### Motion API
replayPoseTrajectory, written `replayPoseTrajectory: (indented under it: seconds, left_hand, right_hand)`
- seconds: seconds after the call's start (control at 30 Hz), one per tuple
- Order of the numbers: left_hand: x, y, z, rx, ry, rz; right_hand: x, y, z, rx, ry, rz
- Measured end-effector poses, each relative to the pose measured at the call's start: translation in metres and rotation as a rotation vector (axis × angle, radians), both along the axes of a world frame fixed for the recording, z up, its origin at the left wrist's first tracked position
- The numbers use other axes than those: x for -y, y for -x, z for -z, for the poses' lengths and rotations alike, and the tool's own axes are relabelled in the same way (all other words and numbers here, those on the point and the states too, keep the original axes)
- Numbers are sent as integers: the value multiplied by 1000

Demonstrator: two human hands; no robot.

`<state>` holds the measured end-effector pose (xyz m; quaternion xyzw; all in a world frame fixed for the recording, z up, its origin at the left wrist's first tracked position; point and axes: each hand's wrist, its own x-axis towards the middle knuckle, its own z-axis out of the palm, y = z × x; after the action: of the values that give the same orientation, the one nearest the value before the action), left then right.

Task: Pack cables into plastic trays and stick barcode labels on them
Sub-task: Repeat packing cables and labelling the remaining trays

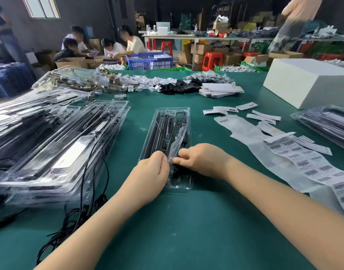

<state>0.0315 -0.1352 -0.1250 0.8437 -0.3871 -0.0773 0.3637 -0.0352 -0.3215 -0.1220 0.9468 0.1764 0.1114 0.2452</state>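
Observation:
A clear plastic tray [168,125] lies lengthwise on the green table in front of me, with black parts and a thin wire loop inside. Over its near half, my left hand [152,168] and my right hand [201,158] both pinch a small clear plastic bag [176,147] that slants up across the tray. A black cable [176,177] shows in the tray just below my fingers. A long strip of barcode labels [311,166] on white backing runs along the right.
Stacks of filled clear trays [56,149] stand at the left, with loose black cables [77,213] hanging off their near side. More trays [327,121] sit at the right, a white box [307,82] behind them. Small white tags [247,112] and bagged parts lie further back.

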Motion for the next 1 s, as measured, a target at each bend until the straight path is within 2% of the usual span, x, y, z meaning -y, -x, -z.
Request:
replayPoseTrajectory:
  seconds: [0.07,0.13,0.2,0.27,0.37,0.47,0.6,0.73,0.87,0.93,1.0]
  left_hand:
    - [0,2,0,90,-33,15]
    - [1,7,2,254,-105,28]
    - [3,13,4,368,-149,30]
    - [2,17,4,416,-180,16]
    - [0,19,9,584,-264,53]
    - [0,21,12,463,-208,4]
    - [9,26,17,500,-265,-68]
    - [15,25,16,538,-332,-68]
    - [15,21,13,508,-316,-21]
    - [14,20,13,501,-305,4]
    - [12,18,13,497,-305,24]
  right_hand:
    - [0,-3,2,-134,-14,151]
    - [0,-5,2,-176,-34,155]
    - [4,-5,5,-243,-203,161]
    - [7,-2,9,-215,-298,114]
    - [5,3,6,-267,-490,174]
    - [2,5,7,-365,-628,283]
    - [1,8,11,-352,-760,321]
    - [-3,7,17,-166,-828,343]
    - [-14,7,32,60,-890,487]
    - [-16,7,37,60,-875,543]
    - [-18,8,38,38,-1003,534]
